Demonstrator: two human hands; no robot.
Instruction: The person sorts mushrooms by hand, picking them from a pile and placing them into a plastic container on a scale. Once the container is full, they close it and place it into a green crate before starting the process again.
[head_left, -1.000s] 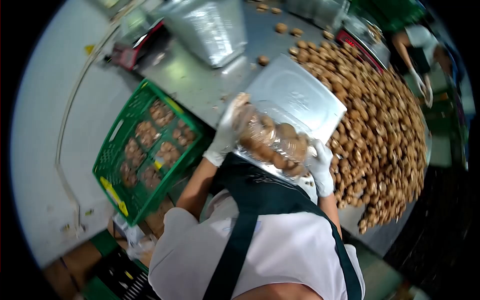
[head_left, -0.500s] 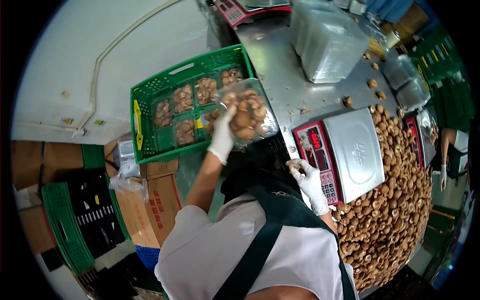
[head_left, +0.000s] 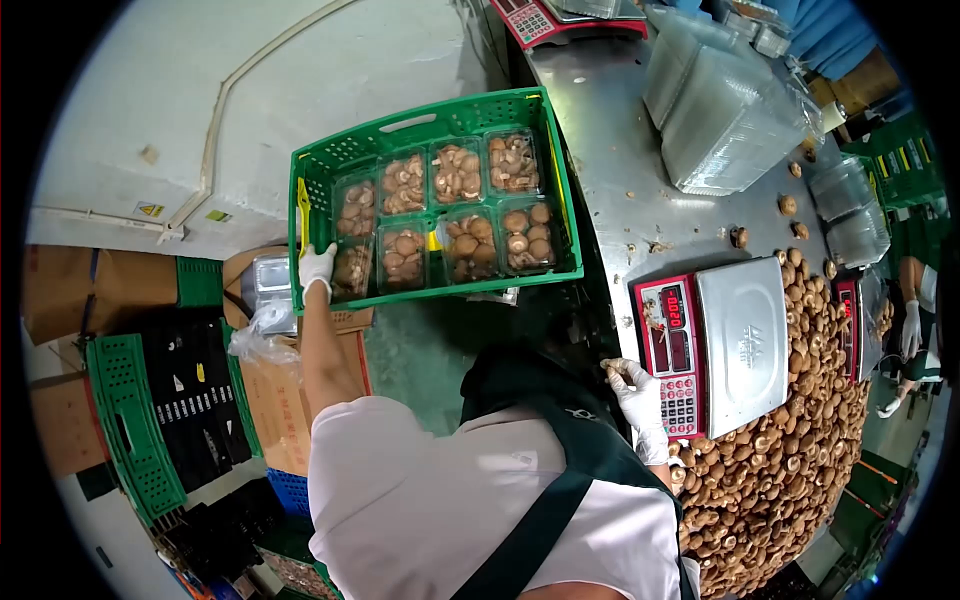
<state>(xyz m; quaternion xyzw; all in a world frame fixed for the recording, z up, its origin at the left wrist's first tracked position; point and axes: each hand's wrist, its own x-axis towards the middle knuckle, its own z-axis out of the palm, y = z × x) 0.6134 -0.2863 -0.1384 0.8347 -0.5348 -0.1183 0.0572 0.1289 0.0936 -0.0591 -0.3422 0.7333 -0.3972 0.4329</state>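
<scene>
My left hand (head_left: 317,268), in a white glove, is closed on the left front corner of a green plastic crate (head_left: 430,294). Inside the crate, clear packs of brown mushrooms stand in two rows; one pack (head_left: 527,238) sits at the front right. My right hand (head_left: 637,398), also gloved, is beside the keypad of a red and silver scale (head_left: 742,345). Its thumb and fingers pinch a small brown piece (head_left: 609,368) that looks like a mushroom, mostly covered by the fingers. Nothing lies on the scale's pan.
A large heap of loose mushrooms (head_left: 790,470) covers the table right of the scale. Stacked clear trays (head_left: 720,115) stand farther back. Cardboard boxes (head_left: 277,405) and another green crate (head_left: 130,430) are at lower left. A co-worker's gloved hand (head_left: 911,330) shows at far right.
My left hand has let go of the mushroom pack, which now sits in the crate's front right, and has moved left to the crate's rim. My right hand stays by the scale.
</scene>
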